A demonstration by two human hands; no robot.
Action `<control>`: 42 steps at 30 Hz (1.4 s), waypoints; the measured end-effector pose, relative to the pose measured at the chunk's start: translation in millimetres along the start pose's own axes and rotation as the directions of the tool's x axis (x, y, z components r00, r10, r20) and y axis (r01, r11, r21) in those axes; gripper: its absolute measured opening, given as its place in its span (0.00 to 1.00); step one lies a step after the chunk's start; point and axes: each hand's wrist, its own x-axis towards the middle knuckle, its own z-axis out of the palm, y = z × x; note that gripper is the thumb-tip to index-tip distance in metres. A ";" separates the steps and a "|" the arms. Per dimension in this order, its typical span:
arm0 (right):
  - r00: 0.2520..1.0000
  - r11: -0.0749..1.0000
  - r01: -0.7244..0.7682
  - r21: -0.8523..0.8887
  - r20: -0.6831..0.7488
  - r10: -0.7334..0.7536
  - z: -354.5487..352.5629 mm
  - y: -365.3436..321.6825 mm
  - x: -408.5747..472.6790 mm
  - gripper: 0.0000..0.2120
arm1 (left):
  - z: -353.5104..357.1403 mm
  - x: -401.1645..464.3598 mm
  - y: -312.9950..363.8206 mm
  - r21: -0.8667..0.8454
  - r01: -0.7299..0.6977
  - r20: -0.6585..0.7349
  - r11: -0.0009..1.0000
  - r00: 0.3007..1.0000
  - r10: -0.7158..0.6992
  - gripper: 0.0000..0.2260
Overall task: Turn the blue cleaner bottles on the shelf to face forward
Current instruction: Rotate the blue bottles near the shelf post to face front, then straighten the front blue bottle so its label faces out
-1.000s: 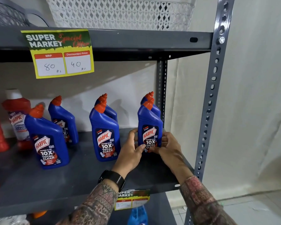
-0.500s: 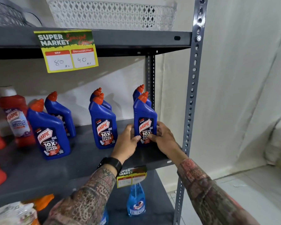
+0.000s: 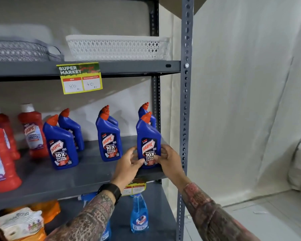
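At the right end of the middle shelf (image 3: 42,181), the front blue Harpic bottle (image 3: 147,136) stands upright, label forward: "10X Total Clean". Left hand (image 3: 129,164) and right hand (image 3: 169,160) cup its base, fingers loosely curled (likely squaring it up). Neighbouring blue Harpic bottles (image 3: 109,134) mostly face forward; price tag (image 3: 80,78) reads "Super Market", 80 and 40.

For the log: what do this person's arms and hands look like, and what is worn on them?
Both hands are bare, with no gloves and no rings that I can make out. The left hand has a black smartwatch with a dark band on its wrist. The right hand has nothing on its wrist. Both forearms carry dense patterned markings, tattoos or tight printed sleeves; I cannot tell which. The right one shows reddish patches.
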 end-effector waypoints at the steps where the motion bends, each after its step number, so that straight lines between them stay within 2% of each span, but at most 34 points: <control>1: 1.000 1.000 -0.007 -0.007 -0.005 0.007 1.2 1.0 -0.3 0.20 | 2.2 -0.7 3.4 0.003 0.008 -0.006 1.000 1.000 -0.008 0.27; 7: 0.993 0.995 0.017 -0.095 -0.117 -0.028 2.7 8.9 -5.1 0.17 | 19.0 4.1 13.0 0.032 -0.005 -0.015 0.999 1.000 0.005 0.25; 14: 0.988 0.987 0.056 -0.149 -0.131 -0.076 5.3 20.0 -7.5 0.26 | 20.2 3.1 11.3 0.066 -0.025 -0.037 0.997 0.999 0.027 0.25; 18: 0.957 0.956 0.119 -0.269 -0.224 -0.182 10.3 29.0 -35.1 0.30 | 7.2 -10.0 5.9 0.035 -0.035 -0.013 0.999 0.999 0.036 0.26; 21: 0.922 0.933 0.206 -0.294 -0.261 -0.285 21.0 38.4 -60.8 0.23 | -22.8 -20.7 -7.8 0.041 -0.050 -0.124 0.998 0.991 0.055 0.19; 24: 0.919 0.890 0.319 -0.325 -0.123 -0.374 45.4 29.7 -62.0 0.18 | -64.7 -18.6 -26.9 0.067 0.004 -0.388 0.998 0.921 0.023 0.11; 26: 0.937 0.875 0.323 -0.362 -0.005 -0.348 72.9 16.3 -44.8 0.18 | -92.9 -8.1 -41.3 0.056 0.074 -0.492 0.996 0.870 -0.037 0.11; 27: 0.959 0.893 0.278 -0.353 0.045 -0.281 85.8 9.4 -32.6 0.20 | -103.0 -1.0 -46.5 0.025 0.098 -0.489 0.995 0.869 -0.073 0.13; 30: 0.989 0.970 0.044 -0.237 0.146 -0.009 127.6 -10.6 4.9 0.32 | -127.7 23.2 -62.2 -0.004 0.141 -0.328 0.990 0.935 -0.134 0.23; 33: 0.987 0.978 -0.053 -0.203 0.140 0.083 149.8 -14.9 34.2 0.39 | -134.5 42.7 -70.9 -0.060 0.110 -0.157 0.992 0.980 -0.119 0.27; 35: 0.982 0.980 -0.079 -0.182 0.154 0.107 158.7 -12.1 47.3 0.37 | -132.6 51.8 -74.7 -0.052 0.072 -0.050 0.996 0.996 -0.075 0.24; 36: 0.981 0.983 -0.075 -0.167 0.163 0.102 158.7 -11.3 51.3 0.33 | -128.7 55.4 -74.6 -0.049 0.058 -0.042 0.997 0.997 -0.060 0.22; 38: 0.983 0.991 -0.071 -0.117 0.161 0.089 163.5 -10.0 54.2 0.24 | -127.2 60.3 -76.5 -0.056 0.049 -0.084 0.997 0.995 -0.054 0.20; 42: 0.990 0.993 -0.072 -0.093 0.110 0.083 160.3 -10.2 47.6 0.23 | -128.1 56.4 -76.6 -0.020 0.013 -0.087 1.000 0.996 -0.014 0.19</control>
